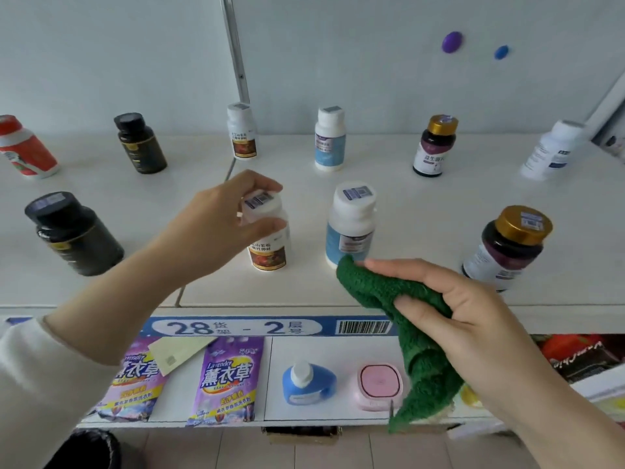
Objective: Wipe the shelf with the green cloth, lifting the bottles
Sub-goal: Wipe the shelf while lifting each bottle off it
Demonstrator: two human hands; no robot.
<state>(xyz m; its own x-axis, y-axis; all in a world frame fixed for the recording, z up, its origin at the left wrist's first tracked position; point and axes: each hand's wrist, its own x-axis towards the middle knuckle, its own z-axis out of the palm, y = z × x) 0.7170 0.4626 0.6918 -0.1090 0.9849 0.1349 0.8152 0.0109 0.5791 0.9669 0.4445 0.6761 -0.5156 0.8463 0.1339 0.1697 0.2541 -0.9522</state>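
Now the left hand point(216, 225) pinches the cap of the white red-labelled bottle point(267, 231) on the shelf point(422, 211), apparently mid-lift. The right hand point(473, 319) clutches the green cloth point(406, 319) at the shelf's front edge; next, I judge, wiping beneath the raised bottle.

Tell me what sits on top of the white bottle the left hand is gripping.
A barcode sticker lies on the cap of the white bottle. The left hand wraps the cap's sides with thumb and fingers, hiding its left edge and neck.
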